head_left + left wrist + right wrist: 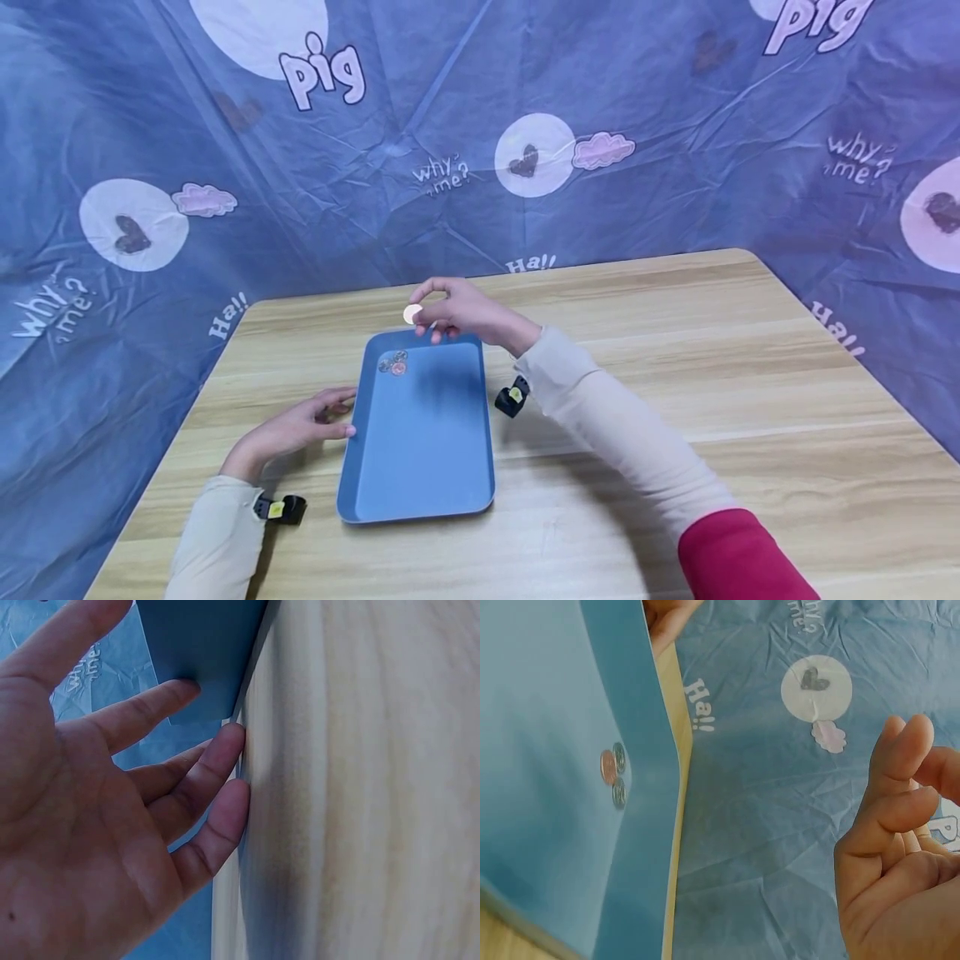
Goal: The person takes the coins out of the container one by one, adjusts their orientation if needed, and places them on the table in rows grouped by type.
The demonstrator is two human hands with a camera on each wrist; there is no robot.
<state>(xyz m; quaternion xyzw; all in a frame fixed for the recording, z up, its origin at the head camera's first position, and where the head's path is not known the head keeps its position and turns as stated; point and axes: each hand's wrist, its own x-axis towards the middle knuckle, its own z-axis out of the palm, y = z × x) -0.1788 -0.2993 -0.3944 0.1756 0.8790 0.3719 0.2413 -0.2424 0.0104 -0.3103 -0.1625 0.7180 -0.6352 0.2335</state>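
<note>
My right hand (pixel 468 312) is raised over the far edge of the blue tray (pixel 427 450), pinching a coin (pixel 412 313) between thumb and index finger. The coin's face shows bright white, with no markings visible. In the right wrist view that coin is hidden behind the fingers. Inside the tray, near its far left corner, two silvery coins and a copper-coloured coin (pixel 399 368) lie close together. My left hand (pixel 303 423) is at the tray's left side with fingers loosely spread; in the left wrist view a fingertip (pixel 184 688) rests against the tray's outer wall.
The tray lies on a wood-grain table (pixel 637 350). A blue printed cloth (pixel 420 125) hangs behind the table and down its sides. Small black devices are strapped at the left wrist (pixel 281 509) and the right wrist (pixel 513 397).
</note>
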